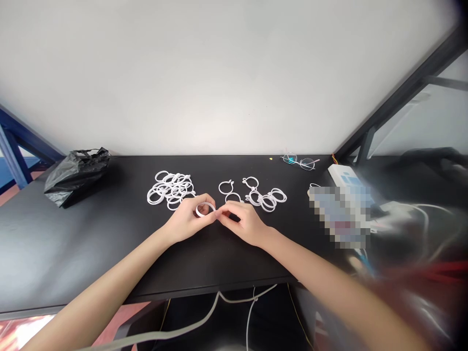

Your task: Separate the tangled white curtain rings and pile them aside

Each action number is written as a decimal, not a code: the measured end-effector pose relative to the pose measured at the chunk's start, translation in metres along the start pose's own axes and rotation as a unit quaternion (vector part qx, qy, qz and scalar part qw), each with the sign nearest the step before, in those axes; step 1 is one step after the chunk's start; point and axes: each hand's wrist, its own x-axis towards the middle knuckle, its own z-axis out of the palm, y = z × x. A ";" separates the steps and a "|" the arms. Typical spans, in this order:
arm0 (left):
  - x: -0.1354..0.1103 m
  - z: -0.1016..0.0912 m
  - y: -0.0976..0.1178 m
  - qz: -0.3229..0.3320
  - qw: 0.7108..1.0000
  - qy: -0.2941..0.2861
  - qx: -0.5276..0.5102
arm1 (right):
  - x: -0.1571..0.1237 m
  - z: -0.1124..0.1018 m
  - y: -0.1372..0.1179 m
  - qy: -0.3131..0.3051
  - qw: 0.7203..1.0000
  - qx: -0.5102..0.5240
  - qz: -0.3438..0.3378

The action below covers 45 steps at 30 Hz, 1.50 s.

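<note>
A black plastic bag (pixel 78 175) sits at left; 1 pair of glasses (pixel 299 162) rests near a white box (pixel 345 179).

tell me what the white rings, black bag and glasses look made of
White rings: probably plastic, smooth, semi-matt, evenly coloured. Black bag: likely plastic film, glossy, with creases and highlights. Glasses: perhaps metal-framed, the rims being thin and faintly shiny.

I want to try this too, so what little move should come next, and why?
Perhaps a gentle squeeze by the right grip at the edge of the held ring. The left grip holds that ring, and fingertips from both sides meet there, hiding the exact spot, so softly seems best.
</note>
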 end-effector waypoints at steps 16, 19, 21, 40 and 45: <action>0.000 0.003 0.000 0.013 0.998 -0.025 -0.054 | 0.000 0.001 -0.004 -0.026 1.000 0.007 0.014; 0.001 0.006 -0.001 0.013 0.999 -0.010 -0.036 | 0.000 0.002 -0.004 -0.021 1.000 -0.006 0.011; 0.001 0.006 -0.001 0.015 0.999 -0.009 -0.034 | 0.000 0.002 -0.005 -0.023 1.000 -0.015 0.013; 0.002 0.008 -0.001 0.004 1.000 0.010 0.003 | 0.002 0.002 -0.007 -0.041 0.992 -0.114 0.017; 0.003 0.009 0.000 -0.006 0.999 0.027 -0.017 | 0.001 0.004 -0.005 -0.036 0.993 -0.102 0.037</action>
